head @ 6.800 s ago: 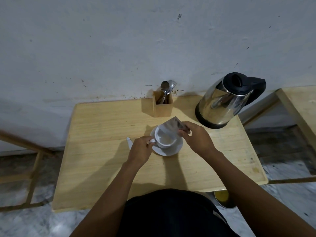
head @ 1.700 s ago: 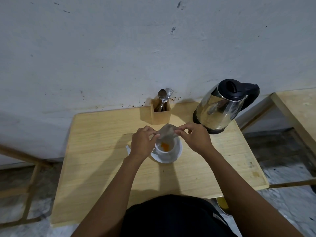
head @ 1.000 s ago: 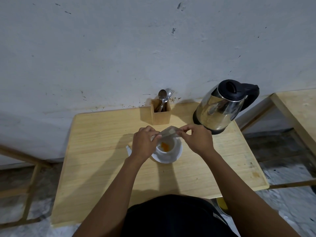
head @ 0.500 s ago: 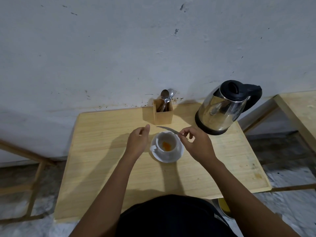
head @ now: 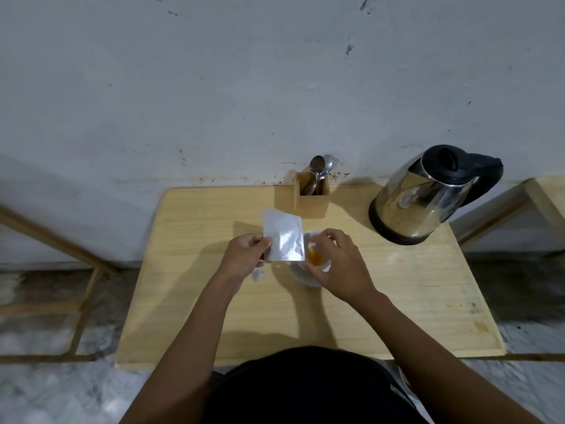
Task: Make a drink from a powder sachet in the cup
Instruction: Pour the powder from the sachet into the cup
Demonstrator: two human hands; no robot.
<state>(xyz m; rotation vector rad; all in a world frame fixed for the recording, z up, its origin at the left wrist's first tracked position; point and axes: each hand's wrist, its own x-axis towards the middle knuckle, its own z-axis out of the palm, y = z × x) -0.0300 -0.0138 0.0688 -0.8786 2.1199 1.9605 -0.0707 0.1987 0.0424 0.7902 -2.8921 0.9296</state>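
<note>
Two bare hands work over a small wooden table (head: pixel 189 301) pushed against a scuffed pale wall (head: pixel 214 87). The left hand (head: pixel 244 255) has its grip pinched on the lower left edge of a silver foil sachet (head: pixel 283 240), thumb and fingertips closed on it, and holds the sachet upright with its flat shiny face toward the person, just left of the cup. The right hand (head: pixel 339 264) is curled loosely above and in front of the white cup (head: pixel 318 255), fingers bent but grasping nothing that I can make out; whether they touch the cup's rim I cannot tell.

Inside the cup lies a small heap of orange powder (head: pixel 315 257). The cup stands on a white saucer (head: pixel 301 276), of which only the near left rim shows below the hand. A small torn scrap of white or foil material (head: pixel 257 275) lies on the table just left of the saucer, below the left hand.

Farther back, near the wall, a square wooden holder (head: pixel 312 201) stands with a spoon (head: pixel 317 166) and a fork sticking up out of it. To the right of it, well apart from the cup, sits a steel electric kettle (head: pixel 419 200) with a black lid and handle, its lid closed. The person's dark clothing (head: pixel 305 390) fills the bottom of the view, and the edge of a second wooden table (head: pixel 547 194) shows at far right.
</note>
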